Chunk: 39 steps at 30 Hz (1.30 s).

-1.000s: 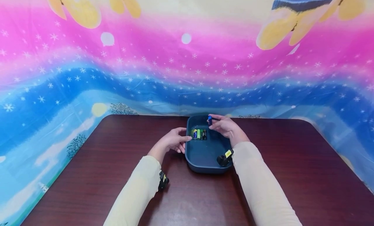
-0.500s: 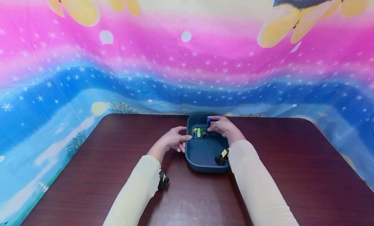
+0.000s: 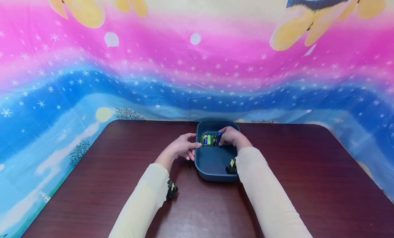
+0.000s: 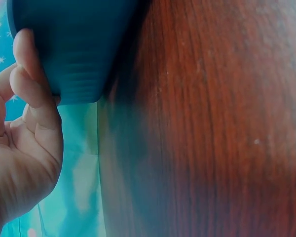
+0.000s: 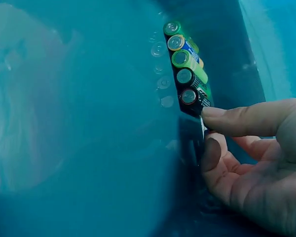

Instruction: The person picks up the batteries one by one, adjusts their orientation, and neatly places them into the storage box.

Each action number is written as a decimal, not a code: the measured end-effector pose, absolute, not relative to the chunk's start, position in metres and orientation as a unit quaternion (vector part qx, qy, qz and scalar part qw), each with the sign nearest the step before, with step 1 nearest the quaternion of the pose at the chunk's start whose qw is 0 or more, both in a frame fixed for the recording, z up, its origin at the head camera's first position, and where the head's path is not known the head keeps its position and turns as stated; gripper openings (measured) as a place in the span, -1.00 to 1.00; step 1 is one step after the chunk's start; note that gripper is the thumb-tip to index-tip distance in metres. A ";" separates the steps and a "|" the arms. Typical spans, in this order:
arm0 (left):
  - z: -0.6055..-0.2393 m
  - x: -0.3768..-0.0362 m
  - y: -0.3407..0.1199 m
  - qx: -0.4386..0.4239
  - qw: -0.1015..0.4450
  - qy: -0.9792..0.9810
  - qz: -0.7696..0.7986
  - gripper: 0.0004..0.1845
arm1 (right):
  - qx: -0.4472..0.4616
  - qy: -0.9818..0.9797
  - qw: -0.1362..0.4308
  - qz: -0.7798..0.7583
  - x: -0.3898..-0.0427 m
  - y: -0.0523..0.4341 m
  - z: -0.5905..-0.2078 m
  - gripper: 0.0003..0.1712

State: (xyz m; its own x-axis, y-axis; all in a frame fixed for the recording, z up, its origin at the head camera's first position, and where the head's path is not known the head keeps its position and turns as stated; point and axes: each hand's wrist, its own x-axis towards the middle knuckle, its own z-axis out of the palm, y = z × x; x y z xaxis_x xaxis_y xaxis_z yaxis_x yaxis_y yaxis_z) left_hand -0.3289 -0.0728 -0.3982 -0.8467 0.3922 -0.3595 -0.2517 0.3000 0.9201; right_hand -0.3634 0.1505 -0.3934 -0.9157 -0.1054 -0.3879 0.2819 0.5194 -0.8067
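A dark blue-green plastic basin [image 3: 215, 164] sits near the table's far edge. My left hand [image 3: 182, 147] grips its left wall, thumb over the rim and fingers outside; in the left wrist view, the fingers [image 4: 25, 86] lie against the basin's outer side. Inside, several batteries [image 3: 209, 140] of green, blue-yellow and black colours lie side by side in a row. Their ends face the camera in the right wrist view. Between thumb and fingers, my right hand [image 3: 233, 137] pinches a blue battery [image 3: 219, 136] at the row's right end; in the right wrist view the fingers mostly hide it.
The basin stands on a dark red-brown wooden table [image 3: 295, 173]. Behind the table hangs a printed cloth [image 3: 172, 67] in pink and blue. A black wrist camera [image 3: 231, 167] on the right arm overhangs the basin's near right part.
My right hand has moved left and down into the basin with the blue battery, from above the rim to beside the row. The left hand has stayed at the basin's wall.
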 end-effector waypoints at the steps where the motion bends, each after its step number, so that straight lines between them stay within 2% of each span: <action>1: -0.398 -0.329 -0.073 0.046 0.273 0.759 0.589 -0.33 | 0.052 0.852 0.200 -0.480 -0.363 0.150 -0.394 -0.32; 14: -0.400 -0.330 -0.074 0.050 0.273 0.762 0.585 -0.32 | 0.045 0.871 0.210 -0.441 -0.364 0.147 -0.395 -0.43; 29: -0.399 -0.329 -0.074 0.043 0.272 0.761 0.587 -0.31 | 0.043 0.881 0.204 -0.426 -0.362 0.145 -0.397 -0.46; 39: -0.400 -0.330 -0.074 0.043 0.275 0.761 0.586 -0.33 | 0.029 0.886 0.204 -0.415 -0.363 0.147 -0.397 -0.38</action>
State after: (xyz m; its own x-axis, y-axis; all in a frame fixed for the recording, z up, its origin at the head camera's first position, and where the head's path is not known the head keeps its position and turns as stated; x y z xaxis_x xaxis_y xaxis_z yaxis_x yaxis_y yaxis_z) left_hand -0.3303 -0.0735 -0.4000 -0.8454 0.3870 -0.3682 -0.2572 0.3092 0.9156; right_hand -0.3630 0.1465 -0.3973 -0.9155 -0.1170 -0.3850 0.2207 0.6540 -0.7236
